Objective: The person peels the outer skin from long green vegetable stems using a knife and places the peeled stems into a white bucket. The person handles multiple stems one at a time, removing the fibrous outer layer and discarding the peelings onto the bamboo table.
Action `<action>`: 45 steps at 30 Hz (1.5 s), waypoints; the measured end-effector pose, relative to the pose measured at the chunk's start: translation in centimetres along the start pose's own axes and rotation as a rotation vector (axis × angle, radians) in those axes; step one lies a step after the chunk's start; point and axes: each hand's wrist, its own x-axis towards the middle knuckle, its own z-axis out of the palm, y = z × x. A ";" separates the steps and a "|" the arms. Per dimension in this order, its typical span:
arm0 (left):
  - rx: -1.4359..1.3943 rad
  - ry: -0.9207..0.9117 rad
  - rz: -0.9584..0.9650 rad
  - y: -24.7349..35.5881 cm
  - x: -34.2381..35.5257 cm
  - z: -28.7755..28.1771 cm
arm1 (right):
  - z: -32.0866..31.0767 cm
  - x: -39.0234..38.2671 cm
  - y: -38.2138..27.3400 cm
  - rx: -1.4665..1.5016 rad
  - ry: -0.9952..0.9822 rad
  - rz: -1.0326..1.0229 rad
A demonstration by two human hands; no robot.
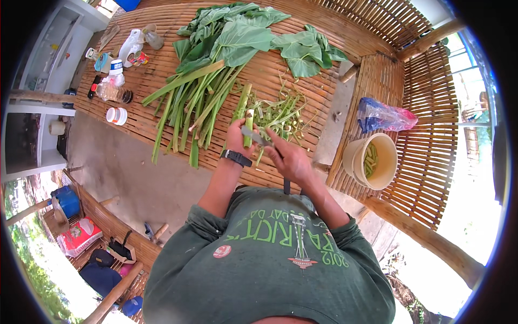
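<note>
My left hand (236, 139), with a black watch at the wrist, is closed round a thick green leaf stalk (249, 124) held upright over the slatted bamboo table (302, 32). In my right hand (294, 162) is a knife (256, 135), its blade lying across the stalk close to my left fingers. Just beyond the hands lies a heap of stripped green peelings (283, 110). Left of it rests a bundle of long stalks (189, 110), running up to large, limp green leaves (243, 43).
On the bench at the right stands a cream bucket (352, 162) with short green pieces (370, 160) in it, beside a blue and pink plastic bag (386, 115). Several bottles and jars crowd the table's left end, among them a red-capped bottle (110, 92) and a white tub (116, 115).
</note>
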 end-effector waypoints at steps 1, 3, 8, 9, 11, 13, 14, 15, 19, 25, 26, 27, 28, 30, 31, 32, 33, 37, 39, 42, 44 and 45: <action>0.023 0.009 -0.018 0.1 -0.1 0.4 | 0.2 -0.1 -0.8 0.029 -0.034 -0.037; 0.167 -0.112 -0.077 0.7 1.2 -1.4 | 1.1 -0.4 -1.1 0.040 -0.057 -0.109; 0.067 0.000 -0.045 -0.5 -0.2 1.4 | 1.1 -0.1 -1.2 0.052 -0.120 -0.047; 0.020 0.016 -0.034 -0.6 -0.4 1.6 | 0.9 0.0 -1.1 0.063 -0.145 -0.021; 0.078 -0.109 0.013 -0.7 -0.7 1.3 | 1.6 0.6 0.3 0.174 0.101 -0.055; 0.073 -0.181 -0.023 -0.5 -0.9 0.8 | 0.6 1.3 0.9 0.268 0.231 0.082; 0.042 -0.191 -0.083 -0.4 -1.0 0.6 | -0.9 1.6 0.9 0.307 0.239 0.237; 0.011 -0.201 -0.143 -0.2 -1.1 0.4 | -1.7 2.2 1.4 0.348 0.374 0.228; -0.033 0.008 -0.073 -0.3 -1.0 0.5 | -5.9 2.9 0.2 0.313 0.549 0.269; -0.036 -0.012 -0.036 -0.4 0.4 -0.7 | -3.0 1.2 0.5 -0.016 -0.028 0.315; -0.019 -0.015 -0.014 -0.5 0.2 -0.2 | -2.0 0.7 0.3 -0.059 -0.073 0.272; -0.002 -0.019 0.008 -0.6 0.1 0.2 | -1.2 0.4 -0.1 -0.008 -0.058 0.168; 0.021 -0.015 0.002 -0.6 0.2 0.3 | -0.5 0.0 -0.5 0.042 -0.040 0.066; 0.069 -0.007 -0.010 -0.6 0.4 0.5 | 0.6 -0.5 -0.9 0.094 -0.034 -0.056; 0.055 -0.028 -0.058 -0.5 0.7 0.1 | 1.1 -0.6 -0.9 0.094 -0.046 -0.077; 0.042 -0.048 -0.105 -0.3 0.9 -0.3 | 1.3 -0.6 -0.9 0.094 -0.057 -0.098; 0.028 -0.068 -0.153 -0.3 1.1 -0.7 | 1.2 -0.5 -0.8 0.073 -0.085 -0.086; 0.061 -0.133 -0.131 -0.7 0.9 -0.9 | 1.3 -0.1 -0.1 0.104 -0.094 -0.072; 0.032 -0.159 -0.162 -0.6 0.8 -1.3 | 1.6 0.1 0.4 0.195 -0.032 -0.046; 0.077 -0.041 -0.013 -1.0 -0.3 0.7 | 0.9 0.7 1.3 0.338 0.089 0.105; 0.076 -0.137 -0.044 -0.8 -0.9 0.5 | -1.5 1.7 1.1 0.409 0.165 0.281; 0.076 -0.185 -0.059 -0.7 -1.1 0.3 | -2.8 2.2 1.3 0.396 0.224 0.270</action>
